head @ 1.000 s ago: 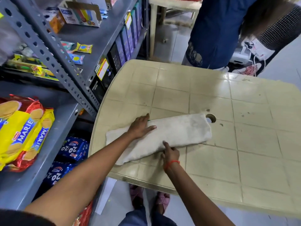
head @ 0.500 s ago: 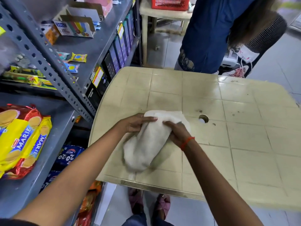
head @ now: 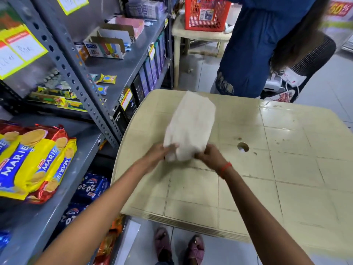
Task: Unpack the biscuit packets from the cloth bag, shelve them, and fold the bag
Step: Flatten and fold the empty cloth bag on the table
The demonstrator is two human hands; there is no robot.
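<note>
The white cloth bag [head: 191,125], folded into a narrow strip, stands lifted off the beige plastic table [head: 286,169] with its far end raised and blurred. My left hand [head: 160,155] grips its near-left corner and my right hand [head: 210,154], with a red thread at the wrist, grips its near-right corner. Yellow and red Marie biscuit packets [head: 34,161] lie stacked on the grey metal shelf [head: 76,188] at my left. Blue 20-20 biscuit packets [head: 89,188] sit on the shelf below.
A grey slotted rack [head: 80,81] with boxes and small snacks runs along the left. A person in blue [head: 254,44] stands beyond the table's far edge. A red basket [head: 206,14] rests on a second table behind. The table has a round hole [head: 242,147].
The bag lay flat and long across the table under my hands; I folded it in half, and now both hands hold its near end with the rest swung up and away.
</note>
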